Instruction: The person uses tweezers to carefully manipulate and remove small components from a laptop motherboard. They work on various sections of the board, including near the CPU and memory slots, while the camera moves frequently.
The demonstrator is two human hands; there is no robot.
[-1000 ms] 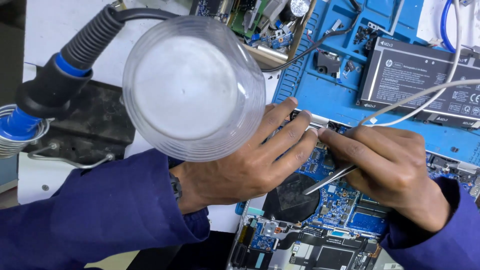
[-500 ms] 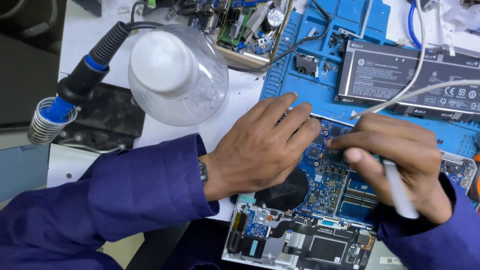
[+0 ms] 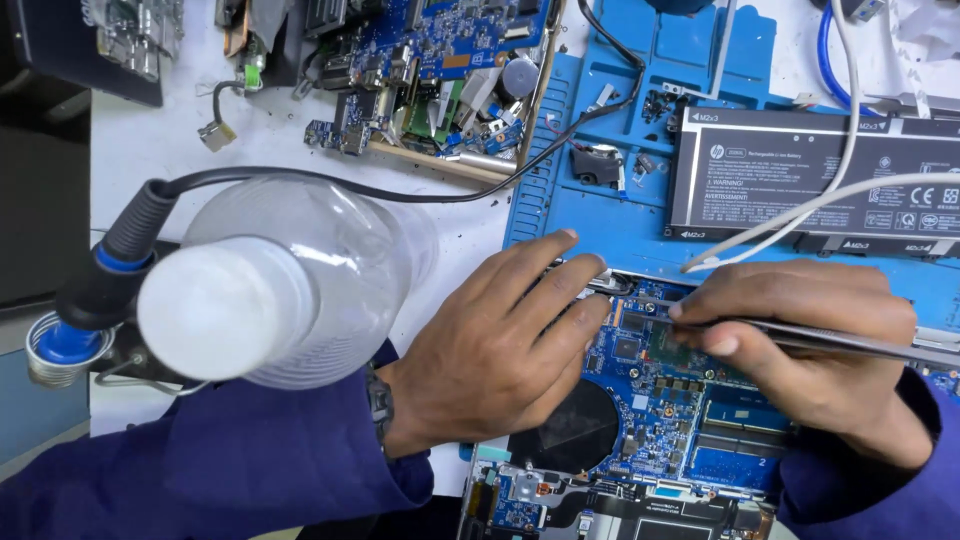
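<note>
White and cluttered, the surface (image 3: 290,140) carries a blue repair mat (image 3: 620,220) across the upper right of the frame. Nearest, at the bottom centre, lies an opened laptop with its blue circuit board (image 3: 660,400) and a round black fan (image 3: 575,430) exposed. The left hand (image 3: 490,350) rests flat on the board's left part, fingers spread toward its upper edge, its grip released and holding nothing. The right hand (image 3: 810,350), at the right of the frame, has its grip clenched on slim metal tweezers (image 3: 800,333), whose tip sits on the board just beside the left fingertips. At lower left, a clear plastic bottle with a white cap (image 3: 270,295) stands close to the lens, beside a soldering iron (image 3: 115,265) with a blue band resting in its coiled stand (image 3: 55,350). Farther up, a flat black battery pack (image 3: 810,185) lies on the mat, with a white cable (image 3: 800,210) crossing over it. Farthest, at upper centre, sits another bare circuit board (image 3: 440,60) among loose parts.
</note>
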